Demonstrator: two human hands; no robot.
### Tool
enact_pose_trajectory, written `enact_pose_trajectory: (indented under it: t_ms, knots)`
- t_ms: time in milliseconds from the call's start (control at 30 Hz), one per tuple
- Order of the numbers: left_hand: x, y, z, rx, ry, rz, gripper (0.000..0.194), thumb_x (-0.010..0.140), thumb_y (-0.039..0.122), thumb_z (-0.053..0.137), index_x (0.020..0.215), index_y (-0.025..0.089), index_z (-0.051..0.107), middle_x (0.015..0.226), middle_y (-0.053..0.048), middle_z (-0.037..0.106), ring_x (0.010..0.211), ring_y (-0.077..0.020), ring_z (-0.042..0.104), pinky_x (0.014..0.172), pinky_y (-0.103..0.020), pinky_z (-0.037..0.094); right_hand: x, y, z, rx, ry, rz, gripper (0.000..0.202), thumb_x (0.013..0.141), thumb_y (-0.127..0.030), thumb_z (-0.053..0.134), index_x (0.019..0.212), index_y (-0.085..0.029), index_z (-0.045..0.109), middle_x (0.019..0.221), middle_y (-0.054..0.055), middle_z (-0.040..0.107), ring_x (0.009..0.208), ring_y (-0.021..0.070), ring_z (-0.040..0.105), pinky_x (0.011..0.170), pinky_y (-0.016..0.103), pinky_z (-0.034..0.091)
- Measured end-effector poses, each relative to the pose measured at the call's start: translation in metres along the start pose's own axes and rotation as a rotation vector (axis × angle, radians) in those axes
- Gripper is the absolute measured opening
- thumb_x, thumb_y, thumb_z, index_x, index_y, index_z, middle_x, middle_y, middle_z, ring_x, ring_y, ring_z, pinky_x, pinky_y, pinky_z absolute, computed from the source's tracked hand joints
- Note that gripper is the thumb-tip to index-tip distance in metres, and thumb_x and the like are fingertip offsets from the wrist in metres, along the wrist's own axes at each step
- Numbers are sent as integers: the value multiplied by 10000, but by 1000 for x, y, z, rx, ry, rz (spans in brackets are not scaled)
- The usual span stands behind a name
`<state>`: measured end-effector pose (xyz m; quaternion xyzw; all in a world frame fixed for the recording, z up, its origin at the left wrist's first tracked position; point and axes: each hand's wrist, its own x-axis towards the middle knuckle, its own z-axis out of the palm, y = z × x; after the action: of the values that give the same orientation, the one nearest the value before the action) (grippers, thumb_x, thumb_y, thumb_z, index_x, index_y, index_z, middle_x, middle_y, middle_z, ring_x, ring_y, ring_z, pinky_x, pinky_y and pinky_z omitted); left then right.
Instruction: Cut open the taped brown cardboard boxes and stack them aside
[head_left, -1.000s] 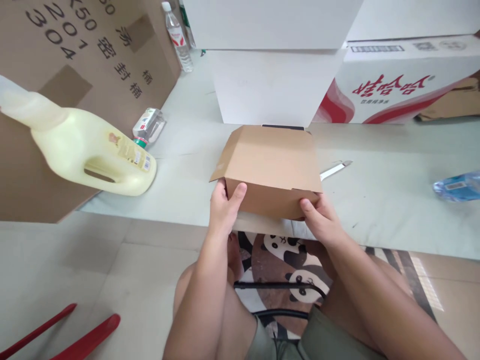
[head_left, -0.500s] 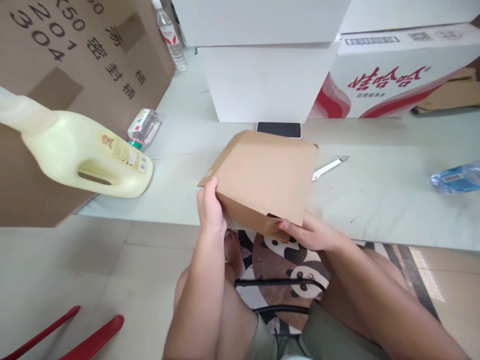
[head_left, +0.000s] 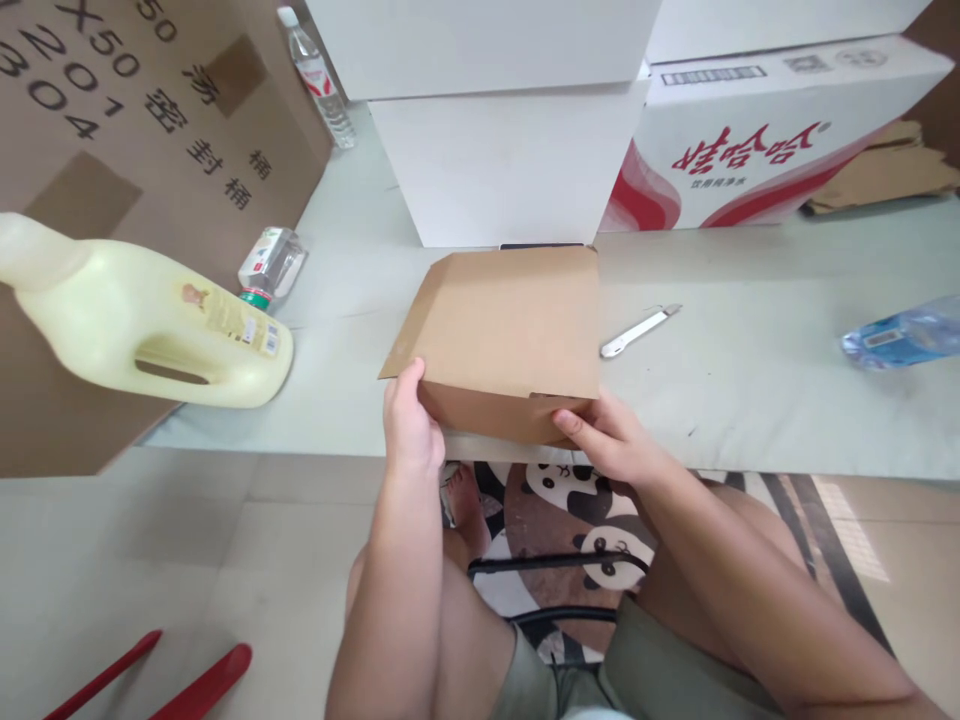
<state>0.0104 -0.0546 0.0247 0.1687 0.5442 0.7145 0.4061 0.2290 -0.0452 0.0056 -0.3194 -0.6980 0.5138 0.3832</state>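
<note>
A brown cardboard box with its top panel closed sits at the front edge of the table, between my two hands. At its near left corner my left hand grips the side, thumb up by the top edge. My right hand holds the near right corner, thumb pressed on the front wall below a small dark slot; its other fingers are partly hidden behind the box. To the right of the box lies a white utility knife. A dark, flat device peeks out behind the box.
White cartons stand along the back, one with red lettering. On the left are a large brown carton, a pale yellow jug and a small green-capped bottle. A blue-labelled bottle lies at right.
The box has levelled out and swung a little, its near right corner rising, with both hands still on it. It now covers most of the dark device. The view has shifted slightly.
</note>
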Motion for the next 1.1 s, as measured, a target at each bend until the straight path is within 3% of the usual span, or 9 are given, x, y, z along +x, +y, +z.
enact_pose_trajectory:
  t_ms: [267, 367, 500, 733, 867, 1100]
  knots:
    - [-3, 4, -2, -1, -30, -17, 314, 752, 371, 676, 1014, 207, 736, 1246, -90, 726, 1358, -285, 552, 1144, -396, 433, 1, -8, 0, -23, 36, 28, 544, 992, -635, 378, 1280, -268, 660, 1277, 77, 709, 1224, 262, 647, 1086, 442, 517]
    - [-2, 3, -4, 18, -42, -1, 314, 761, 388, 685, 1006, 198, 740, 1204, -98, 741, 1332, -291, 573, 1124, -405, 451, 2, -12, -1, 1, 55, 37, 513, 972, -634, 446, 1235, -268, 690, 1200, 71, 734, 1136, 263, 682, 1015, 441, 557]
    - [-3, 2, -5, 64, -48, 70, 286, 754, 394, 730, 916, 159, 745, 1112, -116, 762, 1247, -295, 633, 1095, -396, 474, 3, -18, -2, 48, 175, 45, 471, 967, -607, 491, 1140, -237, 726, 1059, 73, 752, 958, 247, 716, 848, 400, 600]
    - [-5, -1, -3, 74, -61, 79, 289, 793, 416, 720, 954, 176, 736, 1123, -120, 759, 1284, -292, 614, 1106, -401, 468, 5, -16, 0, -166, 227, -119, 394, 1009, -513, 447, 1160, -252, 701, 1176, 91, 726, 1106, 264, 675, 966, 421, 556]
    - [-6, -2, -3, 69, -71, 69, 310, 789, 431, 721, 966, 177, 731, 1129, -125, 756, 1285, -291, 613, 1109, -401, 463, 5, -10, 0, -122, 215, -66, 374, 1004, -501, 471, 1132, -242, 708, 1099, 73, 750, 1027, 246, 700, 901, 394, 582]
    - [-11, -2, 1, 65, -33, 39, 289, 771, 422, 734, 919, 175, 710, 1144, -133, 748, 1249, -293, 631, 1102, -409, 464, 8, -7, 6, -33, 224, 80, 397, 1008, -515, 434, 1113, -249, 710, 1106, 66, 745, 1069, 264, 687, 967, 431, 555]
